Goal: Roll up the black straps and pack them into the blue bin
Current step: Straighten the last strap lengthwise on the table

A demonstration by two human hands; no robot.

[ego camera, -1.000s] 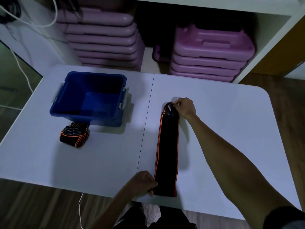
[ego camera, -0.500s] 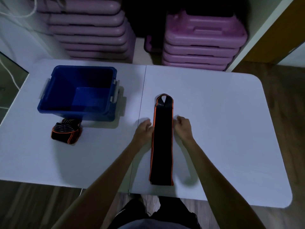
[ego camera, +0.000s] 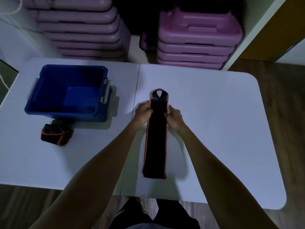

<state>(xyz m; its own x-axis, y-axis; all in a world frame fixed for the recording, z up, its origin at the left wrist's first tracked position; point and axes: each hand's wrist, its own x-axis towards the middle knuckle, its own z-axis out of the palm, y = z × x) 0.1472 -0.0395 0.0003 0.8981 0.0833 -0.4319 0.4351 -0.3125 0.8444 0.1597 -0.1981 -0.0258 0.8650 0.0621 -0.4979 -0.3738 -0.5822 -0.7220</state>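
Observation:
A long black strap with orange edges (ego camera: 156, 142) lies flat and straight on the white table (ego camera: 222, 129), its looped end pointing away from me. My left hand (ego camera: 143, 109) pinches the strap's left edge near the looped end. My right hand (ego camera: 174, 115) pinches the right edge at the same height. A second black-and-orange strap (ego camera: 57, 133) lies bunched up in front of the blue bin (ego camera: 42, 103), which stands at the table's left and holds nothing that I can see.
Stacks of purple plastic cases (ego camera: 196, 38) fill the white shelf behind the table. A seam (ego camera: 132, 129) runs down the table's middle, just left of the strap. Wooden floor (ego camera: 280, 113) shows to the right, and my legs below the near edge.
Both hands have moved up along the strap from its middle to just below the looped end and now grip its edges. The strap itself has stayed in place.

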